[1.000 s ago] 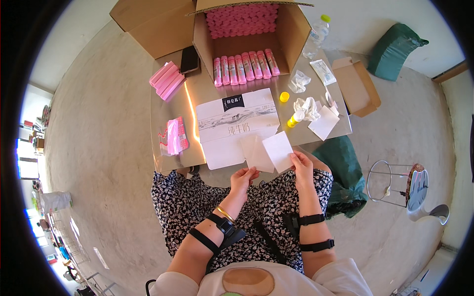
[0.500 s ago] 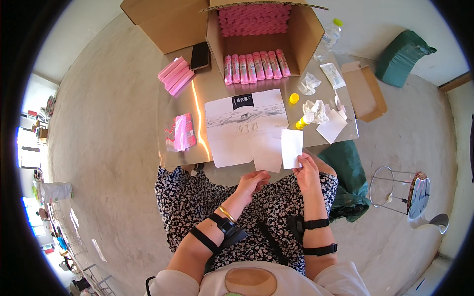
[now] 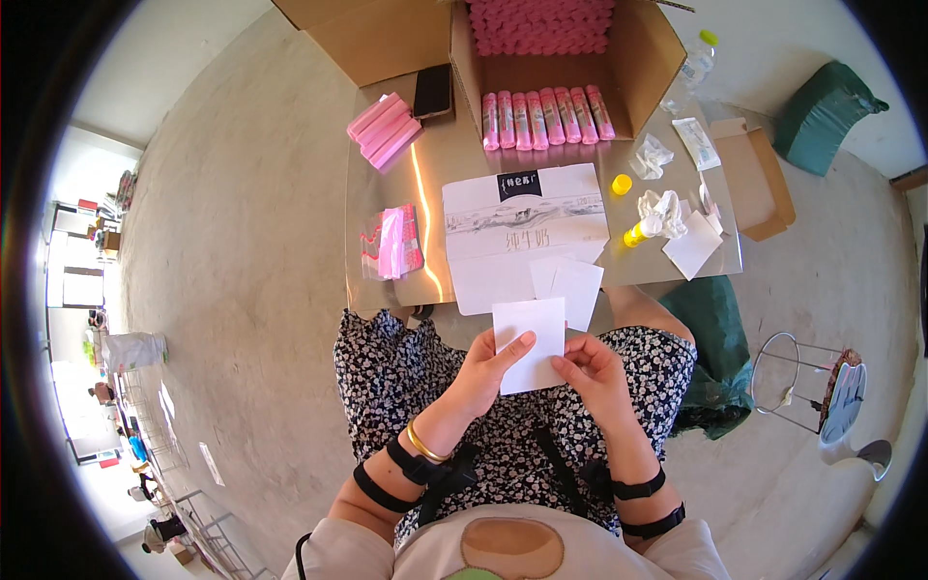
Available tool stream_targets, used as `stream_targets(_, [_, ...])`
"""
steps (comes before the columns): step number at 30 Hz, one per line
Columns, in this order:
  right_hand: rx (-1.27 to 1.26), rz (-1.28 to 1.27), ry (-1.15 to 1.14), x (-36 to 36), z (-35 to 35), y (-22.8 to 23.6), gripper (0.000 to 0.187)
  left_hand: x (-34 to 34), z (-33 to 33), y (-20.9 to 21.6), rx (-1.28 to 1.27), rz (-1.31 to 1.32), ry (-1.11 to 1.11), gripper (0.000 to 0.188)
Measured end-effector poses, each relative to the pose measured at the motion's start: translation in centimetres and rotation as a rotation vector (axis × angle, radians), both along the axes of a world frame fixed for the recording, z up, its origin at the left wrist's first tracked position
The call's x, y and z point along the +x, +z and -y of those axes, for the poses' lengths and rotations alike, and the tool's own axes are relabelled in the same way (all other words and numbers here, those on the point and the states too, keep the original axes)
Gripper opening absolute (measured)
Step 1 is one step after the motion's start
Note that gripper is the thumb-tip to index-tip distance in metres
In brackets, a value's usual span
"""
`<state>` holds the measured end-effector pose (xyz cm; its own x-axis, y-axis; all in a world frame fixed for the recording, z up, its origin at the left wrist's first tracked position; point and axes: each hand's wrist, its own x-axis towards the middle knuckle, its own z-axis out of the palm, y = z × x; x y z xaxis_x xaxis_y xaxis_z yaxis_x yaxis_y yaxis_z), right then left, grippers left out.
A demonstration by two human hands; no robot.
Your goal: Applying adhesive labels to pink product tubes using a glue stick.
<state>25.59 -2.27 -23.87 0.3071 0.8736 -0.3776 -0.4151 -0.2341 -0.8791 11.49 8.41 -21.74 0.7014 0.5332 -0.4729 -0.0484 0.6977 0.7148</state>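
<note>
Both of my hands hold a blank white piece of paper (image 3: 530,343) above my lap. My left hand (image 3: 478,375) has its thumb on top near the paper's middle, with the other fingers hidden behind it. My right hand (image 3: 594,372) pinches the lower right edge. Just beyond, more white paper (image 3: 580,290) lies over the near edge of a printed white cardboard sheet (image 3: 522,215) on the metal table (image 3: 329,280). A yellow glue stick (image 3: 634,236) lies to the right of that sheet, with a yellow cap (image 3: 622,184) apart from it.
An open cardboard box (image 3: 638,77) with rows of pink-wrapped tubes (image 3: 548,118) stands at the back. Pink bundles (image 3: 385,130), a phone (image 3: 433,92) and a pink packet (image 3: 391,244) lie left. Crumpled tissue (image 3: 660,213) and white paper (image 3: 693,246) lie right.
My left hand, empty before, has risen and taken hold of the paper together with my right. The paper is now nearer my body. The whole view has shifted slightly.
</note>
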Motion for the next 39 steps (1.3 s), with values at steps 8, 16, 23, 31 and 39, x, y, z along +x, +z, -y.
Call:
stream_targets(8, [-0.091, 0.891, -0.058, 3.2, -1.7, 0.1, 0.013, -0.8, -0.9, -0.2, -0.048, -0.012, 0.122, 0.039])
stream_targets(16, [-0.234, 1.438, 0.188, 3.8, -4.2, -5.3, 0.054, 0.5, -1.2, -4.2, 0.708, -0.404, -0.250, 0.032])
stream_targets(23, [-0.252, 1.428, 0.196, 4.0, -4.2, -6.0, 0.053, 2.4, -3.2, -5.1, 1.405, -0.297, -0.659, 0.020])
stream_targets(31, [-0.250, 1.412, 0.236, 4.4, -4.4, -6.0, 0.058, 2.9, -3.9, -6.3, 1.530, -0.353, -0.774, 0.019])
stream_targets(39, [-0.265, 1.433, 0.253, 4.0, -5.2, -5.5, 0.061, 2.8, -3.8, -6.4, 1.519, -0.346, -0.760, 0.018])
